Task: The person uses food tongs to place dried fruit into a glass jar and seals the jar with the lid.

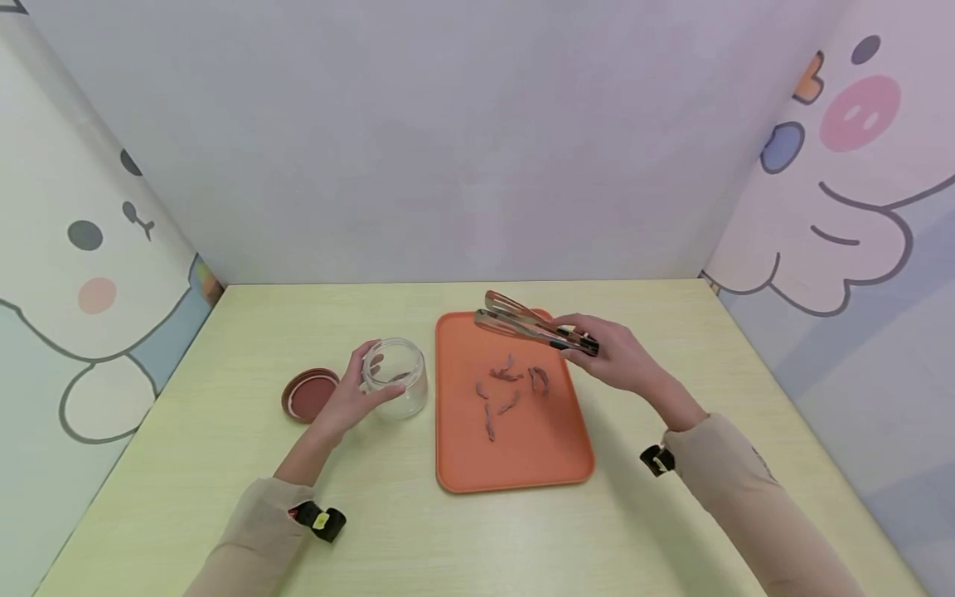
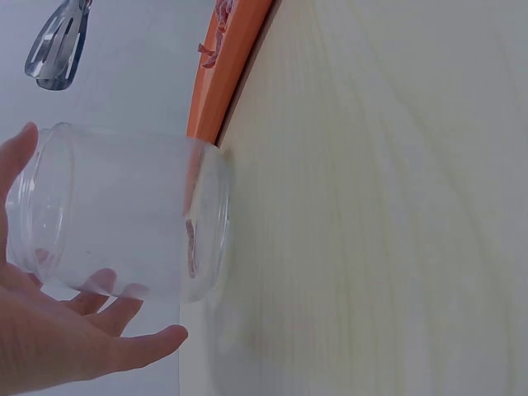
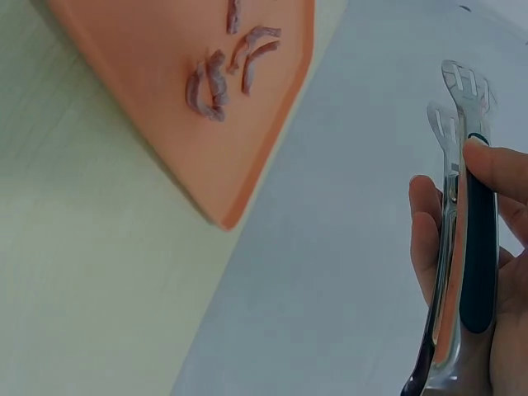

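My left hand grips a clear jar that has no lid on, fingers and thumb round its upper part. In the left wrist view, a thin reddish-brown strip lies at the jar's bottom. My right hand holds metal tongs with dark grips, above the far part of an orange tray. The slotted tips of the tongs stand apart, with nothing between them in the right wrist view. Several wrinkled, meat-like strips lie scattered on the tray, below the tongs.
A round reddish-brown lid lies on the light wooden table, left of the jar and near my left wrist. The table's far edge meets a pale wall. Side panels with cartoon animals flank the table.
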Demonstrator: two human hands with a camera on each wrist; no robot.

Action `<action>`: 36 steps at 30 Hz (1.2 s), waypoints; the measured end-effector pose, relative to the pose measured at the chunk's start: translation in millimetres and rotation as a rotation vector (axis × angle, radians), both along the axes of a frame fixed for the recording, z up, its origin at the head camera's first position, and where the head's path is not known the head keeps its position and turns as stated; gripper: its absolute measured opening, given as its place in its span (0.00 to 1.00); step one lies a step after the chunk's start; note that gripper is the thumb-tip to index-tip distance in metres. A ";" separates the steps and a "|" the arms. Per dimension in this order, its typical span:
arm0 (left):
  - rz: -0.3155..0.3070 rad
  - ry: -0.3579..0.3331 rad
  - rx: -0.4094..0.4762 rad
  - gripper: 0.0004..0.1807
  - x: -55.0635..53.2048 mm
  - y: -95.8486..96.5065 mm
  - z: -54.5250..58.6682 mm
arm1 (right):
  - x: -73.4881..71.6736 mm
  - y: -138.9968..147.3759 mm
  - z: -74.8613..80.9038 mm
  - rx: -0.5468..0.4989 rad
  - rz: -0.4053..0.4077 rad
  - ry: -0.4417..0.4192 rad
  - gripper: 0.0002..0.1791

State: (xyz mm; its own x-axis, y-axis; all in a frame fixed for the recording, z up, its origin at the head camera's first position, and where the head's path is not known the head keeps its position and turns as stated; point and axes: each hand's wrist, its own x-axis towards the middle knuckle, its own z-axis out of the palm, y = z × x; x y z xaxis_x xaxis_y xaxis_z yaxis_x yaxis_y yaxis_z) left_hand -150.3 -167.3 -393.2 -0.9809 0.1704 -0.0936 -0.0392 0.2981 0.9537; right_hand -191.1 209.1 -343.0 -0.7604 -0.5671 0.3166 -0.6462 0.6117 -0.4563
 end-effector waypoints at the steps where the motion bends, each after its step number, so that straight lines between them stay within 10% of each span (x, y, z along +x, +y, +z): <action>1: 0.000 0.001 -0.001 0.44 -1.5 -1.0 -3.1 | 1.7 3.1 -1.2 0.000 -0.003 -0.002 0.21; 9: 0.010 0.027 -0.032 0.46 -8.1 -5.3 -20.4 | 19.9 20.0 -15.2 0.006 -0.004 -0.033 0.22; 36: 0.012 0.007 -0.030 0.46 -7.9 -5.4 -20.3 | 74.1 16.5 -59.0 0.026 0.059 -0.131 0.22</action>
State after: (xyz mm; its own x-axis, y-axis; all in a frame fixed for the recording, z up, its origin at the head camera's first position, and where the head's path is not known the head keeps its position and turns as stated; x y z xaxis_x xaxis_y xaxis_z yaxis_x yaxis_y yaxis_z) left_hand -158.2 -172.7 -413.5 -0.9835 0.1560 -0.0916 -0.0364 0.3257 0.9448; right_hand -117.0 225.6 -402.0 -0.7591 -0.6190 0.2016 -0.6175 0.5866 -0.5239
